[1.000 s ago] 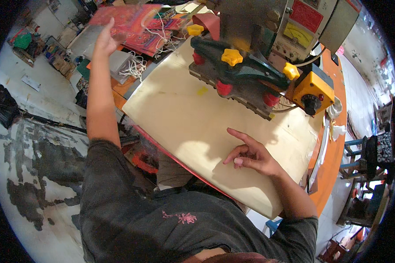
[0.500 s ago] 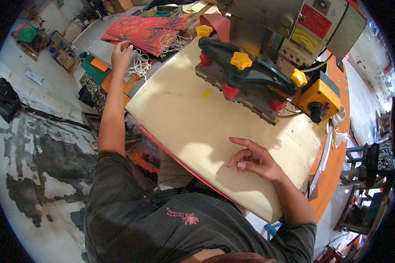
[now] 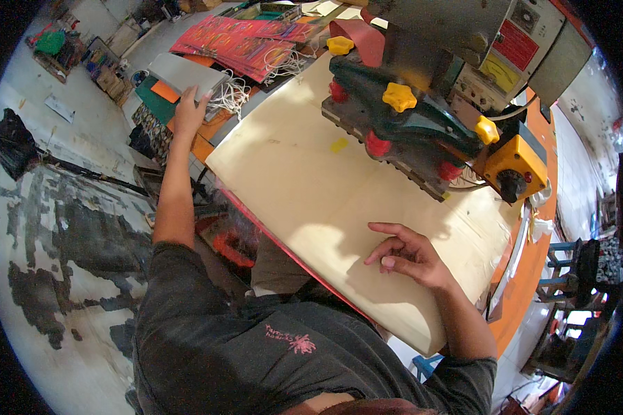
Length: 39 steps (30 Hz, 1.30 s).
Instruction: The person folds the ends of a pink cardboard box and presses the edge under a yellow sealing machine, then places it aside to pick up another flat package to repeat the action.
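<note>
My left hand (image 3: 189, 116) reaches out to the far left, fingers apart, at the near edge of a stack of flat silver-grey pieces (image 3: 180, 72). White cords (image 3: 232, 97) spill from the stack's right side, close to my fingertips. My right hand (image 3: 410, 256) hovers over the cream-coloured padded board (image 3: 284, 183), or just touches it; I cannot tell which. Its fingers are loosely bent and spread, with nothing in them. Beyond it stands a press head, a dark green bracket (image 3: 415, 121) with yellow star knobs (image 3: 399, 97) and red parts beneath.
Red patterned sheets or bags (image 3: 239, 45) with white cords lie at the back left. An orange piece (image 3: 165, 91) and a green piece (image 3: 147, 97) lie beside the grey stack. A yellow control box (image 3: 516, 166) hangs at the machine's right, near the orange tabletop edge (image 3: 526, 277).
My left hand has come down and back from the far part of the grey stack to its near edge, its fingers spreading. The right hand has hardly moved. The view has shifted slightly.
</note>
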### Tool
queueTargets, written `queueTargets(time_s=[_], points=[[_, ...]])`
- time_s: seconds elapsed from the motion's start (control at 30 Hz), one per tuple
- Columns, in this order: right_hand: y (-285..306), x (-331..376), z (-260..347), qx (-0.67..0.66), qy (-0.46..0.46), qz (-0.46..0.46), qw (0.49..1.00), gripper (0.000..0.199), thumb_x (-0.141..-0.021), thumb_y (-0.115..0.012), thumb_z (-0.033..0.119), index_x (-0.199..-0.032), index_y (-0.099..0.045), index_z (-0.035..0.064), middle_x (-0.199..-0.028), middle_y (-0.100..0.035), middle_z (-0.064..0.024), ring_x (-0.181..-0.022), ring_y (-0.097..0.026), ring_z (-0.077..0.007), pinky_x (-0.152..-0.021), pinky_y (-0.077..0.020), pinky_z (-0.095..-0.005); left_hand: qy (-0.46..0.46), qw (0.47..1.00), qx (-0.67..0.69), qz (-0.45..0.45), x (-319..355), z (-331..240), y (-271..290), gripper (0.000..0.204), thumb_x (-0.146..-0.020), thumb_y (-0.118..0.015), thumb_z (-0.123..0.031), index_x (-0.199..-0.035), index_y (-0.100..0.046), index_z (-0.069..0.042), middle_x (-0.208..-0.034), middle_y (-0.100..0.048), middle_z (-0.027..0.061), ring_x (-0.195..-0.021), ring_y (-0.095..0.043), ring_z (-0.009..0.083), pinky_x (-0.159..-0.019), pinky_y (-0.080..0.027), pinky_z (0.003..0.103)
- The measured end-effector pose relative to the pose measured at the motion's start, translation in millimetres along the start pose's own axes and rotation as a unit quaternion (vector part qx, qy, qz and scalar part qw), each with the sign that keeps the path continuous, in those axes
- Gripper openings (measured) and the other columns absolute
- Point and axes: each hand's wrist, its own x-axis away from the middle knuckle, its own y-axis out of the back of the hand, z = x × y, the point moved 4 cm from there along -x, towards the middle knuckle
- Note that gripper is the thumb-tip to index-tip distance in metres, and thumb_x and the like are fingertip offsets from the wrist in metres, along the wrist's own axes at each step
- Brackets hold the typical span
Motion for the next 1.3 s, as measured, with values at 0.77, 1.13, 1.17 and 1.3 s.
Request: queueTargets(time_s=[0.77,1.13,1.17,1.3], points=[[-1,1,-2,0.02,-0.005,-0.005,1.0,0.064,-0.104,-0.07,0.007,-0.163,-0.045,0.0075,-0.118,-0.077,-0.0133,-0.11,-0.069,-0.0179,-0.093,-0.0552,-0.0343,-0.17,0.964,-0.184,0.091,-42,-5,54,0.038,-0.098,-0.071,-0.018,-0.134,-0.064,-0.011,-0.113,-0.076,0.0193,-0.103,-0.072,0.0455,-0.086,-0.058,0.056],[-2,3,-1,0.029,-0.012,-0.017,0.999,0.063,-0.105,-0.071,0.011,-0.163,-0.045,0.008,-0.118,-0.077,-0.0124,-0.113,-0.069,-0.0186,-0.095,-0.0544,-0.0349,-0.355,0.927,0.113,0.04,32,-97,90,0.031,-0.085,-0.073,-0.002,-0.115,-0.074,-0.008,-0.118,-0.075,0.0104,-0.113,-0.07,0.0346,-0.1,-0.056,0.047],[-2,3,-1,0.033,-0.015,-0.016,0.999,0.063,-0.105,-0.071,0.011,-0.162,-0.045,0.008,-0.118,-0.077,-0.0123,-0.113,-0.069,-0.0185,-0.094,-0.0544,-0.0349,-0.38,0.918,0.102,0.047,37,-105,94,0.029,-0.085,-0.075,-0.003,-0.114,-0.074,-0.008,-0.116,-0.075,0.0099,-0.112,-0.07,0.0339,-0.098,-0.056,0.046],[-2,3,-2,0.035,-0.015,-0.019,0.999,0.06,-0.106,-0.07,0.012,-0.161,-0.047,0.0078,-0.118,-0.077,-0.0122,-0.113,-0.069,-0.0182,-0.093,-0.0545,-0.0345,-0.48,0.874,0.045,0.053,39,-166,132,0.024,-0.084,-0.079,-0.012,-0.106,-0.073,-0.008,-0.106,-0.073,0.0076,-0.103,-0.07,0.0301,-0.089,-0.056,0.042]])
